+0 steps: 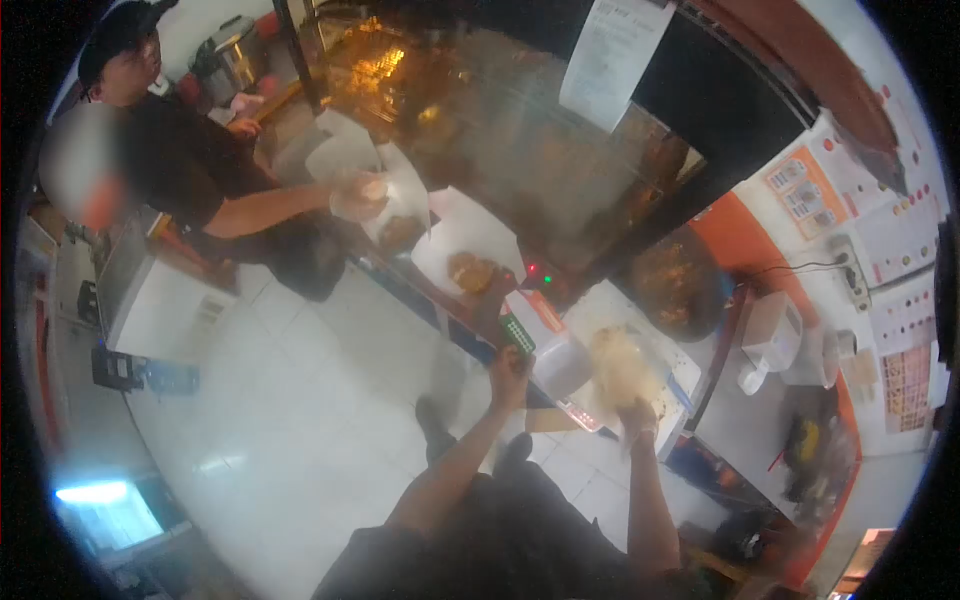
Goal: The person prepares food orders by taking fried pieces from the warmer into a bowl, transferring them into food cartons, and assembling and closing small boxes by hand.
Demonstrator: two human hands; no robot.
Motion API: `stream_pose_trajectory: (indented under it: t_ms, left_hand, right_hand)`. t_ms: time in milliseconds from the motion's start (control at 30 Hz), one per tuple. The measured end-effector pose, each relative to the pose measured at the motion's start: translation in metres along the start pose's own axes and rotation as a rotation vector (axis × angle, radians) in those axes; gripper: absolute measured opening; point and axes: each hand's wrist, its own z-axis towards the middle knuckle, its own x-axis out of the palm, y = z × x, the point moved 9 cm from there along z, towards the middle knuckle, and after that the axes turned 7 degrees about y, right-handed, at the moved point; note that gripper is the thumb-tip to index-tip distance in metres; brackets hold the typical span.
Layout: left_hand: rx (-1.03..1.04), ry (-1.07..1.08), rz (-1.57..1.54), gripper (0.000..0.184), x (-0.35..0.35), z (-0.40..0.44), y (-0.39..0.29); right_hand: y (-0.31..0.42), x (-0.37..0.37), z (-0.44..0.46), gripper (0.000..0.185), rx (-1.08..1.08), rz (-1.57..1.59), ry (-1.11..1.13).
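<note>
- White floor tiles (300,420) run up to the counter (465,335), where I watch through the head camera
- Left hand (511,372) at the counter's front edge, fingers against a green dotted panel (517,332) beside an orange-and-white box (560,362); I cannot tell if they grip
- Right hand (637,416), well apart from the left, meets a blurred pale heap (620,365) on the white tray (602,298), its grip unclear
- Beyond, a co-worker's hand (358,197) over white paper (408,190)

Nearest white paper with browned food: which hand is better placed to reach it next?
Left, I'd judge. The left hand is nearer the white paper; the right hand is farther off, at the pale heap over the white tray.
</note>
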Motion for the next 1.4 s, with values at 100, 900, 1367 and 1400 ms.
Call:
stream_pose_trajectory:
  t_ms: [100, 900, 1367, 1400]
  left_hand:
    - [0.029, 0.053, 0.059, 0.048, 0.007, -0.015, 0.021]
    - [0.789, 0.351, -0.293, 0.079, -0.070, 0.173, -0.435]
    - [0.750, 0.439, -0.357, 0.037, -0.060, 0.171, -0.414]
    - [0.749, 0.440, -0.352, 0.037, -0.058, 0.172, -0.412]
  right_hand:
    - [-0.002, -0.006, -0.013, 0.045, 0.067, -0.025, -0.118]
    - [-0.062, 0.059, -0.184, 0.086, 0.240, -0.494, -0.090]
    - [-0.053, 0.089, -0.196, 0.038, 0.062, -0.338, -0.064]
    - [-0.052, 0.091, -0.194, 0.037, 0.057, -0.375, -0.053]
